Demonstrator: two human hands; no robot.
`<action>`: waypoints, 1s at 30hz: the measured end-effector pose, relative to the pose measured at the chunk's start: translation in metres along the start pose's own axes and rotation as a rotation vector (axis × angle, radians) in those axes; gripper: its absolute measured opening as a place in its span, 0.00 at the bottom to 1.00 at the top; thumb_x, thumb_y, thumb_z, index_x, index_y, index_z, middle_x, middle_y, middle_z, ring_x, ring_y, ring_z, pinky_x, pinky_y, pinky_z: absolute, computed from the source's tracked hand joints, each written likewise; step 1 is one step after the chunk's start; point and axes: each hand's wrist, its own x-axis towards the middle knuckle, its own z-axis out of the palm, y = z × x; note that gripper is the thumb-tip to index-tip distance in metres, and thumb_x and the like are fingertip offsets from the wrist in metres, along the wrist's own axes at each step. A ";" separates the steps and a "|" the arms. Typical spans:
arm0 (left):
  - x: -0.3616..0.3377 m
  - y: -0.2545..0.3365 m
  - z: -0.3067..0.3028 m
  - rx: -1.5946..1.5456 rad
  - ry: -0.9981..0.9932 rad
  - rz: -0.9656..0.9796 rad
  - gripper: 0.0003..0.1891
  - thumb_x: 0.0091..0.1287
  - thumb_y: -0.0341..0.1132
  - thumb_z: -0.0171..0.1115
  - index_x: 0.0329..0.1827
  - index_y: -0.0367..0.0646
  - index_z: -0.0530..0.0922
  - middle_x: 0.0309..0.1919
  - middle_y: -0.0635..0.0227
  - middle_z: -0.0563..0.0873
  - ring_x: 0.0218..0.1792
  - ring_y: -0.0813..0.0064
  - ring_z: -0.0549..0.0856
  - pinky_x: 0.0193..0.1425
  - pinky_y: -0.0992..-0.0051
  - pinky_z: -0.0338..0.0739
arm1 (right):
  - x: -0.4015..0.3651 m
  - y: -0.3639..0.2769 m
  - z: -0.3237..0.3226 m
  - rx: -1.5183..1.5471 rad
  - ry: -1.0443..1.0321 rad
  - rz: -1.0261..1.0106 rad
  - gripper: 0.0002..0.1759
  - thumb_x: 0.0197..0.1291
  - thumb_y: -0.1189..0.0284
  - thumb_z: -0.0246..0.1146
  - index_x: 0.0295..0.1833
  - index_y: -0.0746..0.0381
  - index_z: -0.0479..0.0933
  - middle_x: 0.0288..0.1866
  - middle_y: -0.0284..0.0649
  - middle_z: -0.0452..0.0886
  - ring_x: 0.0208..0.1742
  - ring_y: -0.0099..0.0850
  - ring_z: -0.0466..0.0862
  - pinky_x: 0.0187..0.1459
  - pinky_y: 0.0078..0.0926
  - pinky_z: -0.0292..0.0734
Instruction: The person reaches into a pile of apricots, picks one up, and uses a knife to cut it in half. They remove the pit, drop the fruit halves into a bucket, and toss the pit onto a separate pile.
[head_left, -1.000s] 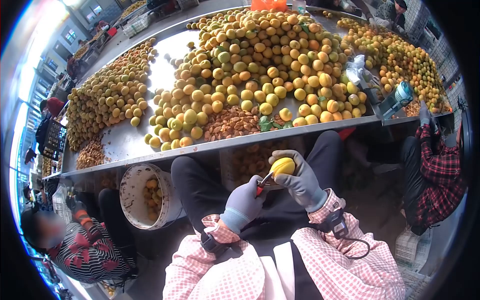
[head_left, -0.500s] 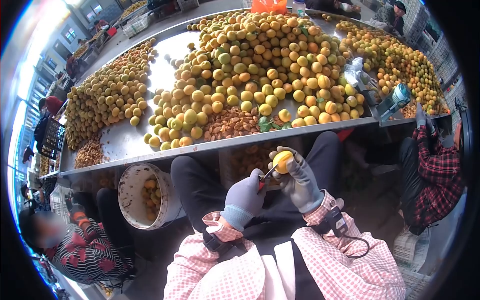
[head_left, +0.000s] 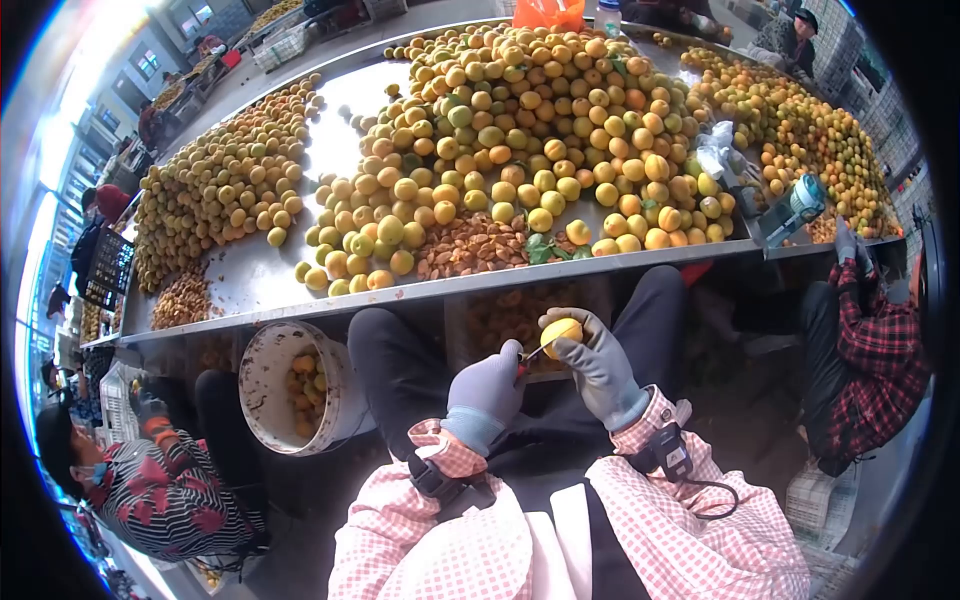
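While the right hand (head_left: pixel 597 365) grips an apricot (head_left: pixel 562 331), a bucket (head_left: pixel 251 400) holds fruit (head_left: pixel 304 385).

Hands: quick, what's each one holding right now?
Left hand: closed on a knife.
Right hand: closed around a yellow fruit.

You had a steel table (head_left: pixel 250 285) ahead of you, heaped with apricots (head_left: pixel 540 110), a mound of pits (head_left: pixel 470 245) at its near edge. A white bucket (head_left: pixel 258 385) (orange fruit inside) stood below, beside a person in stripes (head_left: pixel 170 500); another in plaid (head_left: pixel 875 350) sat at your right.
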 end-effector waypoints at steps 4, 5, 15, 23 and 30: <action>-0.004 0.003 -0.001 -0.030 0.057 0.010 0.10 0.64 0.38 0.62 0.43 0.47 0.70 0.25 0.55 0.82 0.29 0.49 0.83 0.29 0.56 0.74 | -0.002 0.001 0.005 0.118 0.010 0.023 0.23 0.64 0.65 0.65 0.60 0.63 0.72 0.54 0.38 0.79 0.47 0.24 0.81 0.50 0.20 0.77; -0.005 0.003 0.000 -0.031 0.058 0.010 0.10 0.64 0.38 0.62 0.43 0.47 0.70 0.25 0.55 0.82 0.29 0.49 0.83 0.29 0.56 0.74 | -0.002 0.001 0.005 0.269 0.003 0.074 0.22 0.64 0.65 0.64 0.60 0.63 0.72 0.54 0.39 0.79 0.47 0.25 0.81 0.50 0.19 0.78; -0.012 -0.009 -0.015 -0.637 0.017 -0.044 0.11 0.64 0.28 0.65 0.48 0.40 0.77 0.33 0.71 0.84 0.37 0.82 0.82 0.44 0.79 0.76 | 0.003 -0.015 -0.021 0.406 -0.016 0.287 0.26 0.72 0.51 0.49 0.60 0.61 0.69 0.53 0.42 0.77 0.37 0.28 0.81 0.31 0.19 0.77; 0.010 0.018 -0.021 -0.789 -0.020 0.126 0.26 0.59 0.37 0.73 0.58 0.43 0.71 0.38 0.63 0.87 0.39 0.75 0.87 0.45 0.76 0.79 | -0.006 -0.010 -0.004 -0.127 0.091 0.275 0.29 0.71 0.43 0.43 0.44 0.57 0.75 0.26 0.30 0.76 0.22 0.16 0.73 0.22 0.11 0.65; 0.019 0.016 -0.016 -0.574 -0.027 0.356 0.41 0.49 0.45 0.80 0.64 0.43 0.66 0.40 0.59 0.86 0.41 0.61 0.88 0.44 0.71 0.81 | -0.019 -0.027 0.019 0.232 0.122 0.296 0.18 0.71 0.53 0.53 0.46 0.57 0.73 0.36 0.32 0.78 0.36 0.21 0.79 0.40 0.20 0.76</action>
